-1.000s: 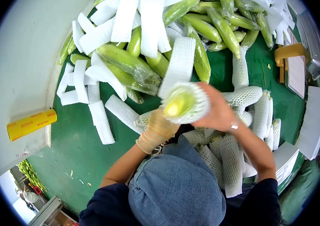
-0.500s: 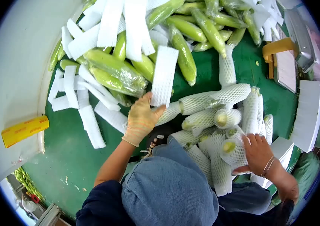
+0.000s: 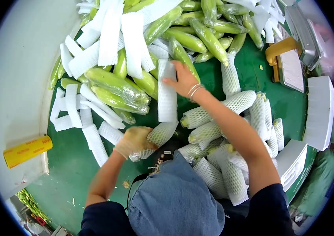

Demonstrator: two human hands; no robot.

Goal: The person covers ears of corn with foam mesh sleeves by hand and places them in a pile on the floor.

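My left hand (image 3: 136,142), in a thin pale glove, is closed around a long vegetable in a white foam net (image 3: 163,133), low in front of me. Just above, my bare right hand (image 3: 185,80) pinches the right edge of a flat white foam net sleeve (image 3: 167,92) between thumb and fingers. The sleeve's lower end overlaps the top of the netted piece. Behind both hands lie long green vegetables in clear film (image 3: 115,84), resembling ears of corn. My right forearm passes over a pile of netted vegetables (image 3: 235,181) on the right.
Loose foam sleeves (image 3: 96,141) lie on the green table (image 3: 62,173) at left, near a yellow roll (image 3: 28,151). At right stand a device with a yellow handle (image 3: 283,51) and white foam blocks (image 3: 319,112). A person's blue cap (image 3: 174,196) fills the front.
My right hand has left the netted pile and crossed left to the flat sleeve. My left hand has let go of that sleeve, moved down and gripped the netted vegetable. The sleeve sits lower and more upright.
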